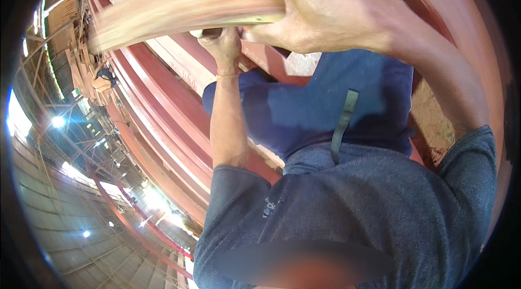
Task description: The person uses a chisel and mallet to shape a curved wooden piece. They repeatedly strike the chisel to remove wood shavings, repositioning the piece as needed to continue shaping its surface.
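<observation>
Both hands are closed on a long pale wooden board point(184, 9): the right hand point(320, 9) wraps its near end, the left hand point(222, 42) grips from beneath. It hangs motion-blurred above red steel beams point(163, 104). It looks stiff and fairly light, probably best held near its middle, since the far end could swing.

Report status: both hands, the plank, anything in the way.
Right hand gripping blurred wooden plank. Left hand at its underside, grip unclear. Red steel beams close beneath.

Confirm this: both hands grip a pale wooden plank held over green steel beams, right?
Not quite. In the head view the steel beams are red, not green. The rest holds: the left hand and right hand both grip the pale wooden plank.
</observation>
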`<move>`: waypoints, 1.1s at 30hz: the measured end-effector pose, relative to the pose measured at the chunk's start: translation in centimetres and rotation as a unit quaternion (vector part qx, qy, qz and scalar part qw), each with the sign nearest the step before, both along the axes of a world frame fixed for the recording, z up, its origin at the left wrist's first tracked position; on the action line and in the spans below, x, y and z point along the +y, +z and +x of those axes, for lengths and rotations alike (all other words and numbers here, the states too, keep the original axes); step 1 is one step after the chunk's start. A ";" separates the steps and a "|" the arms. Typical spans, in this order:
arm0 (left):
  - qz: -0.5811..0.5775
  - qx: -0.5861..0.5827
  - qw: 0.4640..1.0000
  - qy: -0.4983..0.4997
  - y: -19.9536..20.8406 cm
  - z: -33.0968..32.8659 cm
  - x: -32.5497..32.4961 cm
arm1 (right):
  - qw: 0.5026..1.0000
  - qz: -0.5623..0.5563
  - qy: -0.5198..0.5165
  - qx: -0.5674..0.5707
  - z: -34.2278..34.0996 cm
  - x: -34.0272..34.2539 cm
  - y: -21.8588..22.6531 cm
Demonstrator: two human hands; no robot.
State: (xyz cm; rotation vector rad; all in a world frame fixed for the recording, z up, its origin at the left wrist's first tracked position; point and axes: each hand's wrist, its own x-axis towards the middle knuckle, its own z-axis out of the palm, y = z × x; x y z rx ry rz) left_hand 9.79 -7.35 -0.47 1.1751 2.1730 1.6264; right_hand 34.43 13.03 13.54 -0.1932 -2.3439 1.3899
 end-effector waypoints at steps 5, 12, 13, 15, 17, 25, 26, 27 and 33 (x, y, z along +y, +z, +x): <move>-0.041 0.095 0.995 -0.001 -1.1 -1.0 -1.2 | 0.999 0.017 0.037 -0.016 -2.1 -0.4 -1.0; -0.017 0.044 0.999 0.003 -1.6 -1.0 -1.3 | 0.997 0.006 0.036 -0.075 -2.1 0.2 1.7; -0.024 0.091 0.996 -0.002 -1.5 -1.0 -1.5 | 0.999 -0.027 -0.002 -0.020 -1.8 -0.8 2.1; -0.043 0.144 0.989 -0.005 -1.2 -1.0 -1.8 | 0.998 0.014 -0.003 0.055 -2.4 -1.9 1.3; -0.038 0.110 0.993 -0.007 -1.2 -0.7 -1.5 | 0.991 0.098 0.018 -0.088 -3.8 -2.4 -0.1; -0.021 -0.011 0.999 0.035 -1.5 2.0 5.4 | 0.984 -0.067 -0.098 -0.136 -2.7 -0.3 -0.5; 0.015 -0.005 1.000 0.017 -0.7 2.5 5.0 | 0.980 -0.089 -0.112 -0.142 -2.1 -0.6 0.6; 0.023 -0.010 1.000 0.011 0.2 3.1 4.6 | 0.974 -0.107 -0.131 -0.148 -0.8 -1.1 2.3; 0.071 -0.093 0.992 0.050 4.8 5.3 1.2 | 0.962 -0.229 -0.088 -0.118 1.6 0.1 6.0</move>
